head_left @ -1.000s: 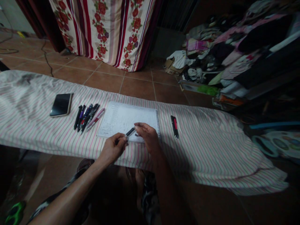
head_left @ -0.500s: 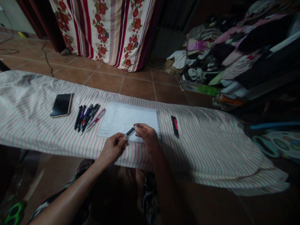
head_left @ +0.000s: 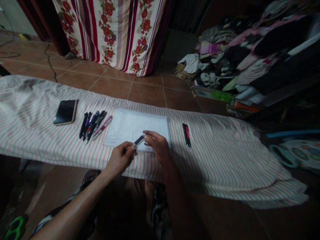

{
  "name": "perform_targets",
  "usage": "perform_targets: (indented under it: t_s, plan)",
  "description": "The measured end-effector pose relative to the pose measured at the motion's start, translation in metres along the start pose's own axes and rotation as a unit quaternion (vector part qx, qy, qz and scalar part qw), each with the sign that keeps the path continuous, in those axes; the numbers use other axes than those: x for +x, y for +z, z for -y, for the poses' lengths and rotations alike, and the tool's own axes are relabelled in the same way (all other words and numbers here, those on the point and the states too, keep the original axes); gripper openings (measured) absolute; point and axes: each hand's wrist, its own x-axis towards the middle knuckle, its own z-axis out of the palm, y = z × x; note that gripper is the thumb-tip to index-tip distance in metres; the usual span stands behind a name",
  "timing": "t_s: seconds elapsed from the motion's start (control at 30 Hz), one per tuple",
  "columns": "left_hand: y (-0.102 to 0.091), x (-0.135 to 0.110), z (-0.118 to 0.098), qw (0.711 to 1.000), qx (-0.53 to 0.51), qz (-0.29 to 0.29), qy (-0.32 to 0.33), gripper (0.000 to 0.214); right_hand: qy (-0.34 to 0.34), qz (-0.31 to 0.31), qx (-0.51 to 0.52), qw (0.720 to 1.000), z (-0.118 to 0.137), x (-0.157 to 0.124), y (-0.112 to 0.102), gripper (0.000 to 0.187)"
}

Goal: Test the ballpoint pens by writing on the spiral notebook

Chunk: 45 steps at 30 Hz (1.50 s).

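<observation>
Between my two hands a pen with a dark grip (head_left: 139, 139) is held at a slant over the spiral notebook (head_left: 140, 121). My left hand (head_left: 121, 156) is closed, pinching the pen's lower left end between thumb and fingers. At its upper right end, my right hand (head_left: 158, 145) grips the tip with thumb and forefinger; a small dark piece shows under those fingers, too little to make out. Left of the notebook lies a bunch of several pens (head_left: 93, 126), with a pink one (head_left: 102, 128) nearest the paper. To the right, a black and red pair of pens (head_left: 186, 135) lies side by side.
A striped cloth (head_left: 225, 156) covers the long table. A phone (head_left: 65, 112) lies at the left. Beyond the table are a tiled floor (head_left: 147, 93), a flowered curtain (head_left: 110, 33) and a heap of clothes (head_left: 240, 50). A green object (head_left: 16, 228) is at the lower left.
</observation>
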Motion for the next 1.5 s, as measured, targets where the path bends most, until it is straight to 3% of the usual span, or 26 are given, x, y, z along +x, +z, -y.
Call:
perform_targets:
  t_s: [0.2, 0.33, 0.43, 0.6, 0.77, 0.83, 1.0, 1.13, 1.5]
  plan:
    - [0.000, 0.001, 0.002, 1.000, -0.011, 0.000, 0.008, 0.029, -0.019, -0.031, -0.033, 0.999, -0.003, 0.005, -0.009, 0.025]
    - [-0.001, 0.002, 0.003, 1.000, -0.018, -0.007, 0.005, 0.030, -0.069, -0.028, -0.126, 0.989, -0.009, 0.008, -0.017, 0.015]
    - [-0.001, 0.002, 0.004, 1.000, -0.025, -0.006, 0.002, 0.031, -0.107, -0.022, -0.244, 0.964, -0.010, 0.005, -0.021, 0.011]
    - [-0.001, 0.001, 0.003, 0.999, -0.033, -0.015, -0.004, 0.029, -0.149, 0.003, -0.426, 0.893, -0.008, -0.001, -0.021, 0.009]
    - [-0.002, 0.001, 0.003, 0.999, -0.033, -0.015, -0.001, 0.028, -0.143, 0.016, -0.487, 0.861, -0.011, -0.002, -0.020, 0.006]
    - [-0.002, 0.002, 0.004, 0.999, -0.030, -0.011, 0.004, 0.028, -0.146, 0.019, -0.475, 0.868, -0.011, -0.001, -0.020, 0.006]
    - [-0.003, 0.003, 0.008, 1.000, 0.001, -0.009, 0.015, 0.029, -0.133, -0.001, -0.328, 0.935, -0.008, 0.003, -0.023, 0.006]
    - [-0.004, 0.002, 0.007, 0.999, 0.024, -0.005, 0.023, 0.030, -0.126, 0.013, -0.228, 0.965, -0.008, 0.006, -0.027, 0.013]
    - [-0.001, 0.000, 0.004, 0.997, 0.073, 0.009, 0.021, 0.029, -0.074, -0.022, -0.055, 0.995, -0.002, 0.005, -0.027, 0.024]
